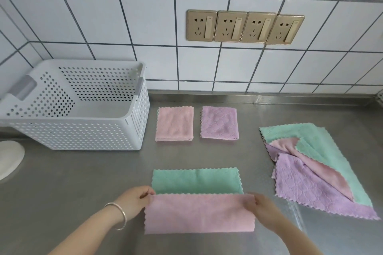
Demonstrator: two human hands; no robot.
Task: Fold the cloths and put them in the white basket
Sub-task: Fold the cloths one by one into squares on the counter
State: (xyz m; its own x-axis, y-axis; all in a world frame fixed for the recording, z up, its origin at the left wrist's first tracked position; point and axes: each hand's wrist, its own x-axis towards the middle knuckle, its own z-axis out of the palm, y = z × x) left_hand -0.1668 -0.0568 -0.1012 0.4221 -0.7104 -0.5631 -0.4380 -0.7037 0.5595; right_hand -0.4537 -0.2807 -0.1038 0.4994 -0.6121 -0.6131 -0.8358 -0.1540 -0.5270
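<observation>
A green-and-pink cloth (196,203) lies on the steel counter in front of me, its pink near half turned up over the green. My left hand (135,197) pinches the pink flap's left corner. My right hand (260,207) pinches its right corner. Farther back, a folded pink cloth (174,124) and a folded purple cloth (219,123) lie side by side. The white perforated basket (83,130) stands at the back left with nothing visible inside. To the right, a loose pile of unfolded cloths (317,172) in green, pink and purple lies spread flat.
The steel counter (83,182) meets a white tiled wall with a row of gold sockets (244,27). A white rounded object (8,157) sits at the left edge in front of the basket.
</observation>
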